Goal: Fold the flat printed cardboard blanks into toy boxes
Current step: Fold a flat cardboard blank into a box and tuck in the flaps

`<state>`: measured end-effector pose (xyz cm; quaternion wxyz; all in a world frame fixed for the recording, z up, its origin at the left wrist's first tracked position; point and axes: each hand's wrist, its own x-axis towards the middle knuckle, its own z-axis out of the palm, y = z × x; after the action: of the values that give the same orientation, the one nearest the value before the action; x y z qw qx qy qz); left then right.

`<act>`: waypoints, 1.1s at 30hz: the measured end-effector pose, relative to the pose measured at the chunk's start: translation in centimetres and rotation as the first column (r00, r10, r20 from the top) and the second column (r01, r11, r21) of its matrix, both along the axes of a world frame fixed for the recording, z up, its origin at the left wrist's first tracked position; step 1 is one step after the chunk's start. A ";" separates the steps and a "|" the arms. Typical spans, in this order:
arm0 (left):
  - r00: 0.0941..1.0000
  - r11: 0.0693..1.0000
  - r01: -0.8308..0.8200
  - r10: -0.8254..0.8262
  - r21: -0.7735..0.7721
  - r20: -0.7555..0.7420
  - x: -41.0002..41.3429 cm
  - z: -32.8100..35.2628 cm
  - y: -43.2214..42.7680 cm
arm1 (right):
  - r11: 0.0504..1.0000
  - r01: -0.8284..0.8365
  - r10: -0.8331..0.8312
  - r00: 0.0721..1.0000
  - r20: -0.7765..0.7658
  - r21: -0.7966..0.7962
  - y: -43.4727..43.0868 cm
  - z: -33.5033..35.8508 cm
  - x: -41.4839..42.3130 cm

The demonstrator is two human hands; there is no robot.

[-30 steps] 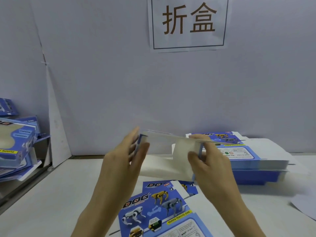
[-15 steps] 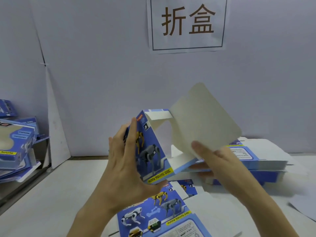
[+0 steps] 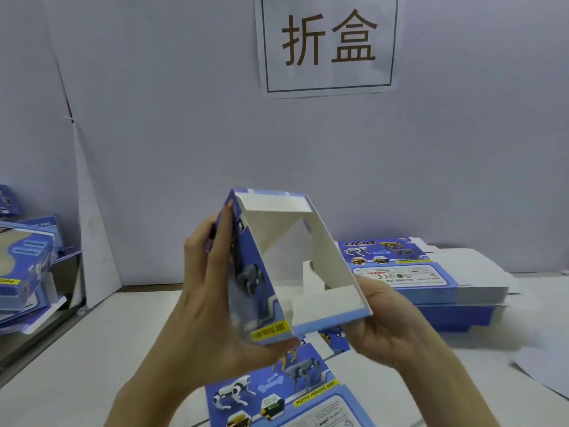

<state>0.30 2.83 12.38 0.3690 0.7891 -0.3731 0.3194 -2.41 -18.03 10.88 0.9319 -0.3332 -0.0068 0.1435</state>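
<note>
Box (image 3: 334, 266) half folded above worktop (image 3: 92, 349): left grip (image 3: 209, 291) clasps its printed side, right grip (image 3: 380, 323) its white panel

Bare forearms (image 3: 147, 386) lead to a bare left grip (image 3: 212, 291) and right grip (image 3: 388, 328), fingers long and slim.

A box-folding station in a packing workshop is indicated. A white paper sign (image 3: 328, 46) printed with brown characters, 折盒, is fixed to the pale grey partition wall (image 3: 184, 134) above the left hand (image 3: 212, 303) and right hand (image 3: 381, 328), between which a half-folded blue and white cardboard box (image 3: 258, 282) is held. A stack of flat blue printed cardboard blanks (image 3: 431, 282) is piled on the white worktable (image 3: 92, 349) beyond the right hand, and folded blue printed boxes (image 3: 24, 266) are heaped well left of the left hand.
</note>
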 end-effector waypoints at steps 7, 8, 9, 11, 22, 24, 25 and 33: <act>0.997 0.993 -0.061 0.056 0.105 0.047 0.1 -0.8 1.9 | 0.608 0.729 -0.555 0.674 0.488 -0.315 -1.7 0.2 0.0; 0.996 0.989 -0.077 0.070 0.124 0.064 0.1 -1.0 1.9 | 0.524 0.790 -0.577 0.603 0.550 -0.317 -1.6 0.2 -0.2; 0.995 0.986 -0.083 0.076 0.145 0.058 0.2 -1.0 1.8 | 0.454 0.841 -0.589 0.531 0.609 -0.294 -1.7 0.1 -0.2; 0.997 0.982 -0.081 0.077 0.172 0.027 0.0 -1.2 1.4 | 0.269 0.927 -0.555 0.370 0.745 -0.260 -1.3 0.2 -0.3; 0.974 0.943 -0.152 0.091 0.297 0.210 -0.5 -1.3 0.7 | 0.670 0.712 -0.457 0.618 0.640 -0.209 -1.8 1.7 -1.5; 0.954 0.913 -0.220 0.127 0.344 0.272 -0.6 -1.4 0.3 | 0.779 0.589 -0.370 0.710 0.599 -0.216 -1.5 1.9 -1.7; 0.950 0.900 -0.242 0.143 0.363 0.277 -0.6 -1.5 0.2 | 0.780 0.574 -0.357 0.735 0.577 -0.249 -1.3 2.0 -1.7; 0.955 0.878 -0.238 0.134 0.416 0.263 -0.3 -2.5 -0.7 | 0.556 0.469 -0.273 0.883 0.382 -0.686 0.1 0.4 -0.9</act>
<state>0.01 2.15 9.83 0.1020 0.8431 -0.3974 0.3477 -3.34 -17.96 11.27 0.7041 -0.7016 0.0167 -0.1083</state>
